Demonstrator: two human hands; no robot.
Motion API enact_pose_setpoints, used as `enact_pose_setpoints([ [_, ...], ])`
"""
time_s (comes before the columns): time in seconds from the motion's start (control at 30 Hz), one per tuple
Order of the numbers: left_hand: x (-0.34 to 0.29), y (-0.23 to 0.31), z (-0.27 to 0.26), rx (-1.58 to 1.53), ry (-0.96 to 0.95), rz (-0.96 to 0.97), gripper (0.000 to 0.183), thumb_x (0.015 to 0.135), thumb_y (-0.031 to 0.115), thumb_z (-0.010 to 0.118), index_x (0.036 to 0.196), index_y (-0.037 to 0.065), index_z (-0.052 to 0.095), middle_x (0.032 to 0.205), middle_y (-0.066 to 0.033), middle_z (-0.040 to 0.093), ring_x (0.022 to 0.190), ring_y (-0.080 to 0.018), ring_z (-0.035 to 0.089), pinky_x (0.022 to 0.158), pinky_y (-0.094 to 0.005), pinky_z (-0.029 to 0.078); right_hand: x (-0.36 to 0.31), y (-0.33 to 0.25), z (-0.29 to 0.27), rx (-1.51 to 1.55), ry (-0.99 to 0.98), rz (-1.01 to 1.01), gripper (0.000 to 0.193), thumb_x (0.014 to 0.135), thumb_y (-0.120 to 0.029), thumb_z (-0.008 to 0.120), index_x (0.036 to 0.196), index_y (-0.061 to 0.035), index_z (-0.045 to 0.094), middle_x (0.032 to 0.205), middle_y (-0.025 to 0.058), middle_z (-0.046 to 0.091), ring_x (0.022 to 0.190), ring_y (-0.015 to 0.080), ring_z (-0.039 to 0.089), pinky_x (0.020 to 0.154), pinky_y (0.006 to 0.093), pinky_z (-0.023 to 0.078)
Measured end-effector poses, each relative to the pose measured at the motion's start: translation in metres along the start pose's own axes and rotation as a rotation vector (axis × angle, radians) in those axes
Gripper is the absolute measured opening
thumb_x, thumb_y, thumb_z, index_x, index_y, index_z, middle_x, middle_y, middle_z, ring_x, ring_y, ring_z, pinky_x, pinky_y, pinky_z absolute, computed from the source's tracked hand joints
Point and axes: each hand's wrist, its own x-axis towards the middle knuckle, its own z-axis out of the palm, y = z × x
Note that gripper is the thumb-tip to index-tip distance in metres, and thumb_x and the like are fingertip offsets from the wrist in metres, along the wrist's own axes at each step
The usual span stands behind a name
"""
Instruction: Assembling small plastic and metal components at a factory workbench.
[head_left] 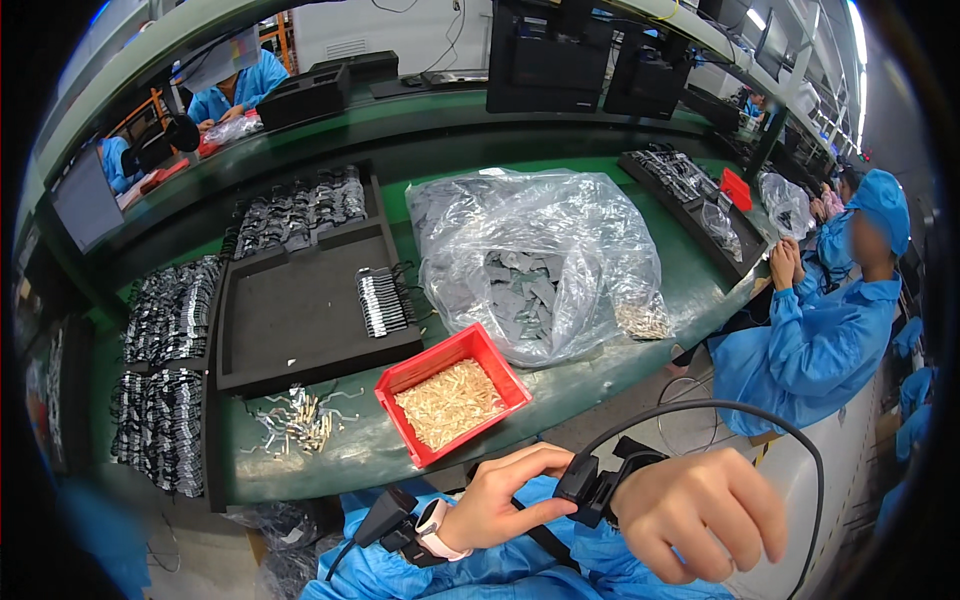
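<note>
My left hand [507, 500] reaches across to my right wrist, its thumb and fingers gripping a small black box-shaped device [578, 482] strapped there. A black cable [700, 405] arches from that device over my right hand [700, 515]. My right hand hangs past the bench edge with its fingers curled in loosely and nothing visible in them. A pale smartwatch [434, 522] is on my left wrist, beside another black strapped device [388, 520]. Nearest to my hands on the bench is a red bin [505, 385] of small brass-coloured pieces [450, 402].
A large clear plastic bag [600, 240] holds dark grey flat pieces. Black trays [300, 375] carry rows of metal parts with black wires [170, 315]. Loose metal bits [305, 420] lie near the front edge. A co-worker in blue [825, 320] sits to the right.
</note>
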Motion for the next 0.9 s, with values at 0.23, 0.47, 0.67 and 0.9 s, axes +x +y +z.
enact_pose_setpoints([
  [0.23, -0.001, 0.003, 0.003, -0.002, 0.068, -0.031, 0.030, 0.078, 0.011, 0.064, 0.103, -0.003, 0.054, 0.093, -0.0105, 0.059, 0.083, -0.0158, 0.058, 0.076, -0.0261, 0.045, -0.008, -0.004, -0.003, -0.188, 0.127, 0.018, 0.007, 0.077, -0.012, 0.056, 0.079, -0.0050, 0.058, 0.066, 0.0080, 0.055, 0.057, 0.0143, 0.051, 0.048, 0.0238, 0.038],
  [0.47, -0.001, -0.003, 0.003, -0.188, 0.192, -0.170, 0.029, 0.085, 0.012, 0.056, 0.110, -0.003, 0.052, 0.087, -0.0041, 0.059, 0.082, -0.0058, 0.051, 0.074, -0.0216, 0.043, -0.020, -0.003, -0.005, -0.698, 0.637, -0.037, 0.009, 0.087, -0.015, 0.052, 0.083, -0.0069, 0.054, 0.054, 0.0047, 0.058, 0.046, 0.0107, 0.051, 0.042, 0.0233, 0.039],
  [0.67, -0.009, -0.012, -0.007, 0.208, 0.365, 0.021, 0.025, 0.079, 0.013, 0.057, 0.099, 0.000, 0.056, 0.092, -0.0139, 0.058, 0.083, -0.0263, 0.057, 0.074, -0.0324, 0.044, -0.015, 0.010, -0.016, -1.648, 0.625, 0.677, 0.004, 0.075, -0.001, 0.062, 0.078, -0.0012, 0.064, 0.057, 0.0085, 0.060, 0.051, 0.0161, 0.058, 0.051, 0.0270, 0.048],
  [0.9, -0.026, 0.012, 0.001, 0.691, 0.570, 0.416, 0.033, 0.065, 0.008, 0.068, 0.094, -0.002, 0.057, 0.086, -0.0127, 0.059, 0.075, -0.0243, 0.058, 0.065, -0.0303, 0.045, -0.008, -0.005, -0.015, -1.766, 0.697, 0.843, 0.009, 0.071, 0.000, 0.065, 0.080, -0.0011, 0.066, 0.060, 0.0066, 0.060, 0.047, 0.0089, 0.057, 0.043, 0.0205, 0.043],
])
